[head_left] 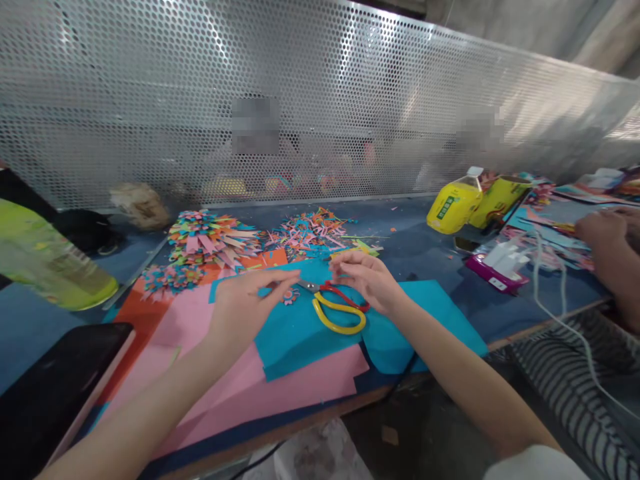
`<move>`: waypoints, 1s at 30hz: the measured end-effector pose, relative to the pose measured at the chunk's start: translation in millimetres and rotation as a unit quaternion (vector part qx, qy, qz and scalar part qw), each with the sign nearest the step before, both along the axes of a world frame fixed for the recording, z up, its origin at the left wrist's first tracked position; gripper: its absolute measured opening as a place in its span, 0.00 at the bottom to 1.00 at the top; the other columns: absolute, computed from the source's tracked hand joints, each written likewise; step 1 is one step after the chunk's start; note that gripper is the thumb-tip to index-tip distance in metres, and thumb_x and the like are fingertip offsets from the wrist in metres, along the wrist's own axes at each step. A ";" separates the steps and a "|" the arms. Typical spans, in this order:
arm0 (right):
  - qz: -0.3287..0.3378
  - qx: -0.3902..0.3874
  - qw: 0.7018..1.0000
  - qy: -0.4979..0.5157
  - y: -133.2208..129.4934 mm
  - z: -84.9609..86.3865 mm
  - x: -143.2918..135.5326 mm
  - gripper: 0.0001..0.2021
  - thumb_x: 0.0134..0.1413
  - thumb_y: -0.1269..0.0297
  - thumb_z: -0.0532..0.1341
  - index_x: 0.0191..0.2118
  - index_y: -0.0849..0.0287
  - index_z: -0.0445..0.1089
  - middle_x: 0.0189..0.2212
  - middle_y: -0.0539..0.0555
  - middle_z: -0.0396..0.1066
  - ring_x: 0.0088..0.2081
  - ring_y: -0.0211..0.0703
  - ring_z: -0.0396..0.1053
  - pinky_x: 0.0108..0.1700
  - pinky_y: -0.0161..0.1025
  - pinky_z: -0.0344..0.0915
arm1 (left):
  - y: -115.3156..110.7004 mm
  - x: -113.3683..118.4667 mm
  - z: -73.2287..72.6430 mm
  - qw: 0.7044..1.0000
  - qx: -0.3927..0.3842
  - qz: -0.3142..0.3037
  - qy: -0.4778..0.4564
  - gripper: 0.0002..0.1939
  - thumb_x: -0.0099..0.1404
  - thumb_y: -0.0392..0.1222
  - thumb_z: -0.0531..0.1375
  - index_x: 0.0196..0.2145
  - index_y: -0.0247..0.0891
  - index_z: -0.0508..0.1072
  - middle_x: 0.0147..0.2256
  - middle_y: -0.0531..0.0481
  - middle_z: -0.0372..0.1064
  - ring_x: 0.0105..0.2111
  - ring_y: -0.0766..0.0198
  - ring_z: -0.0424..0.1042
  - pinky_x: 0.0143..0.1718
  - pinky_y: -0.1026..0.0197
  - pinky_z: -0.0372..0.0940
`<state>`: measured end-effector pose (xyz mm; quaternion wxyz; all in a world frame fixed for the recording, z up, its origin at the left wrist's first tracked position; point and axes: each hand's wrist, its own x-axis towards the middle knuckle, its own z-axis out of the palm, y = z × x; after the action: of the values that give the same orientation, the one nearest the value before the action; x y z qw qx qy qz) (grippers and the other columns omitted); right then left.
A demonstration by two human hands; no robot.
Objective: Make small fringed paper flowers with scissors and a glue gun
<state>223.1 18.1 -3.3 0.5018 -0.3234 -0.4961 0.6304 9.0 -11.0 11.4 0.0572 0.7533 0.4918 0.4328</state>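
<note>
My left hand (245, 300) hovers over pink and blue paper, thumb and fingertips pinched together; whatever they hold, if anything, is too small to make out. Opposite it, my right hand (367, 277) has its fingers curled in a pinch, with its contents hidden too. Between and below the hands lie scissors (340, 327) with one yellow and one red handle, on blue paper (295, 350). A small paper flower (290, 296) sits beside the blades, near my left fingertips. Pink paper sheets (235, 387) spread beneath my left forearm.
Fringed paper strips (215, 240) and a pile of coloured scraps (315, 230) lie behind the hands. A dark phone-like device (60, 393) and a green bottle (55, 260) are at left. Rightward are a yellow bottle (453, 203), a purple box (497, 270) and another person's hand (607, 230).
</note>
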 end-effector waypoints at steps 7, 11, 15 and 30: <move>0.024 -0.035 0.999 0.030 -6.1 5.2 -5.9 0.12 0.55 0.68 0.53 0.46 0.58 0.60 0.50 0.59 0.63 0.40 0.42 0.71 0.48 0.48 0.64 | 3.5 9.4 -0.5 0.998 -0.011 -0.042 -0.036 0.11 0.60 0.42 0.55 0.40 0.46 0.74 0.38 0.55 0.75 0.38 0.61 0.74 0.40 0.60 0.68; 0.107 -0.045 0.992 0.056 -11.0 7.5 -10.7 0.14 0.57 0.68 0.50 0.49 0.59 0.58 0.51 0.60 0.62 0.44 0.43 0.69 0.51 0.48 0.61 | 13.2 10.4 -15.9 0.988 0.079 -0.107 0.076 0.14 0.62 0.36 0.53 0.45 0.44 0.71 0.44 0.52 0.72 0.44 0.61 0.71 0.43 0.60 0.67; 0.154 -0.072 0.983 0.063 -14.0 6.6 -10.6 0.16 0.58 0.70 0.46 0.52 0.60 0.56 0.47 0.59 0.66 0.42 0.40 0.70 0.51 0.47 0.60 | 16.4 11.3 -26.8 0.945 0.180 -0.208 0.178 0.17 0.64 0.32 0.50 0.49 0.39 0.67 0.48 0.46 0.68 0.52 0.59 0.63 0.48 0.56 0.63; 0.212 -0.096 0.971 0.045 -19.3 10.7 -2.7 0.15 0.55 0.73 0.51 0.49 0.61 0.60 0.41 0.59 0.71 0.45 0.43 0.69 0.50 0.47 0.61 | 0.3 12.8 -14.2 0.988 -0.046 -0.071 -0.130 0.04 0.55 0.42 0.60 0.28 0.43 0.76 0.31 0.53 0.76 0.32 0.62 0.74 0.37 0.60 0.68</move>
<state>220.4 -1.1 7.4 0.3445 -0.2289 -0.4674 0.7813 21.9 -10.6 -2.8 0.1858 0.7199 0.4451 0.4992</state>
